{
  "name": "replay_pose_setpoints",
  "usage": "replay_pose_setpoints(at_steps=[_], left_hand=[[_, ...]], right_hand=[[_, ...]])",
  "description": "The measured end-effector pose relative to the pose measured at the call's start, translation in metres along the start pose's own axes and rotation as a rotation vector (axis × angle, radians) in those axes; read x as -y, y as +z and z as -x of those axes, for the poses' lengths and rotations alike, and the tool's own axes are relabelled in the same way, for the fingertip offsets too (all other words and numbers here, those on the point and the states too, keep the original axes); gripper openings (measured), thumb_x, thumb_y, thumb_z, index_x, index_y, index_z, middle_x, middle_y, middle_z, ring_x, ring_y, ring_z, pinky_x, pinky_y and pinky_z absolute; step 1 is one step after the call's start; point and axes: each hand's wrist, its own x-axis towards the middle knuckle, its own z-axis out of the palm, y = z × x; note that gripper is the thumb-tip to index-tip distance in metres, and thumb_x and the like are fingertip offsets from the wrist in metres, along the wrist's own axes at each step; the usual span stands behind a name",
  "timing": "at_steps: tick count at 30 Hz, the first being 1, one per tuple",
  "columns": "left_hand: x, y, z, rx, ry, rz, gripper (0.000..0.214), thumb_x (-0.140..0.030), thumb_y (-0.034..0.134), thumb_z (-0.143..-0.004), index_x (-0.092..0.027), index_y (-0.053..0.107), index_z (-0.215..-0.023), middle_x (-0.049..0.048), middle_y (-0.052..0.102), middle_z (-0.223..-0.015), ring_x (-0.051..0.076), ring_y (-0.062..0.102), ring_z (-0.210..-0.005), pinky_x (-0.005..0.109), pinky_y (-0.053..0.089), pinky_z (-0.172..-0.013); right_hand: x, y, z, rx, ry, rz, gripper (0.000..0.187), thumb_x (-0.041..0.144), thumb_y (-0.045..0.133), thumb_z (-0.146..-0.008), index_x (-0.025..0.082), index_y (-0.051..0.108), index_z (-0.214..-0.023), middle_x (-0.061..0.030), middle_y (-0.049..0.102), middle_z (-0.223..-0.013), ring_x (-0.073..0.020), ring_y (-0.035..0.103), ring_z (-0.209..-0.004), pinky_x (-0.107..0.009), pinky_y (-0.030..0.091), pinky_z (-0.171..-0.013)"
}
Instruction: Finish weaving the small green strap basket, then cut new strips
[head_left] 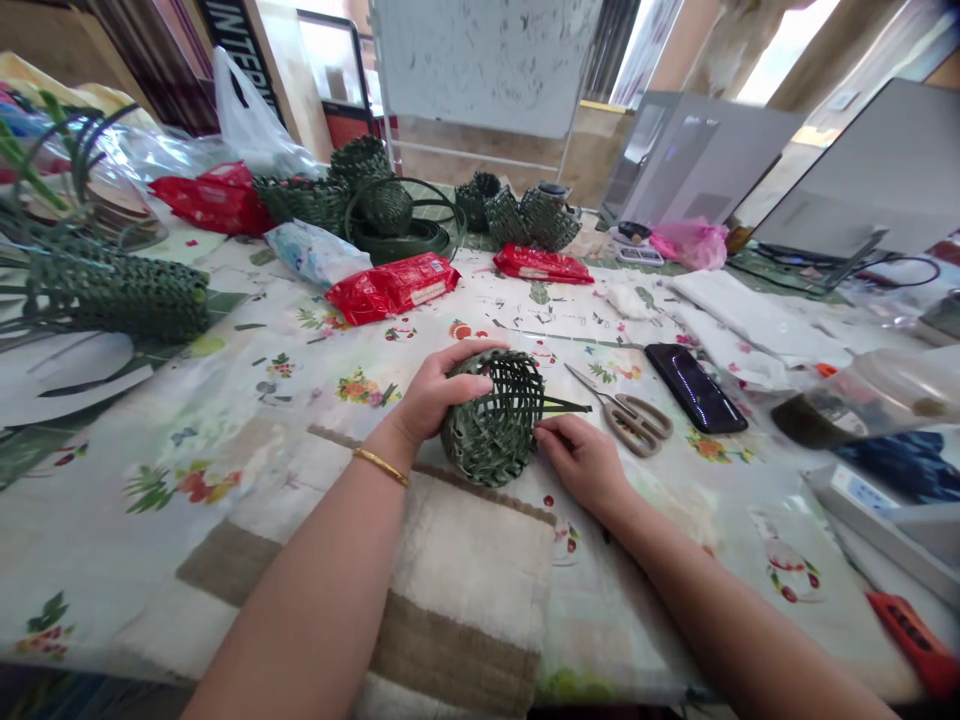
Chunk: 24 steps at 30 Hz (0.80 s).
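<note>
Green leaf-strip basket, only partly woven, lies on its side on the floral tablecloth near the middle of the table, at the far edge of a beige striped cloth. Its long axis runs roughly left to right, with the tight weave on the left and the open lattice on the right, where a few loose strips poke out toward the scissors. The left hand, a gold bangle on its wrist, grasps the basket from the left, its fingers curled over the top. The right hand is nearer the loose strips, its fingertips against the basket's right edge; whether they are pinching a strip cannot be told. A black phone lies just right of the scissors, while other woven pieces and red packets lie farther off.
</note>
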Motion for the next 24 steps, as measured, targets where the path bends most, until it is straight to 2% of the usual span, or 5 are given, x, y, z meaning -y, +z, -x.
replay_pose_setpoints(at_steps=[9,13,17,19,24], left_hand=[[-0.011,0.021,0.000,-0.059,0.117,-0.394,0.038,-0.025,0.069,-0.064,-0.020,0.069,-0.103,0.0058,0.062,-0.108,0.025,0.054,-0.105,0.040,0.037,-0.098],[-0.016,0.021,0.001,-0.036,0.089,-0.440,0.041,-0.026,0.069,-0.064,-0.020,0.068,-0.104,0.0064,0.062,-0.110,0.026,0.053,-0.107,0.040,0.036,-0.099],[-0.020,0.020,0.001,-0.002,0.056,-0.463,0.042,-0.028,0.070,-0.064,-0.020,0.067,-0.105,0.0062,0.061,-0.112,0.026,0.053,-0.107,0.039,0.035,-0.099],[-0.021,0.020,0.001,0.013,0.038,-0.459,0.043,-0.028,0.070,-0.064,-0.021,0.067,-0.106,0.0057,0.060,-0.113,0.027,0.053,-0.107,0.039,0.036,-0.099],[-0.020,0.018,0.001,0.038,0.020,-0.439,0.043,-0.030,0.071,-0.065,-0.022,0.067,-0.107,0.0050,0.060,-0.112,0.028,0.052,-0.107,0.039,0.036,-0.097]], right_hand=[[0.000,0.004,-0.003,0.065,-0.024,0.191,0.020,0.024,0.054,-0.086,0.020,0.068,-0.099,-0.0067,0.068,-0.085,-0.0192,0.064,-0.076,-0.030,0.048,-0.067],[0.005,-0.021,0.004,0.142,0.014,0.147,0.033,0.031,0.056,-0.085,0.019,0.061,-0.115,-0.0057,0.070,-0.086,-0.0183,0.064,-0.074,-0.029,0.048,-0.065],[-0.010,-0.070,0.006,0.066,0.056,0.253,0.021,0.033,0.052,-0.087,0.022,0.070,-0.085,-0.0044,0.071,-0.082,-0.0170,0.064,-0.069,-0.028,0.046,-0.063],[-0.027,-0.088,0.001,0.027,0.140,0.429,0.018,0.033,0.057,-0.082,0.021,0.070,-0.085,-0.0069,0.071,-0.084,-0.0203,0.064,-0.069,-0.029,0.044,-0.059],[-0.066,-0.093,-0.020,0.336,0.291,0.565,0.009,0.025,0.067,-0.066,0.017,0.068,-0.072,-0.0080,0.068,-0.071,-0.0206,0.062,-0.060,-0.027,0.038,-0.048]])
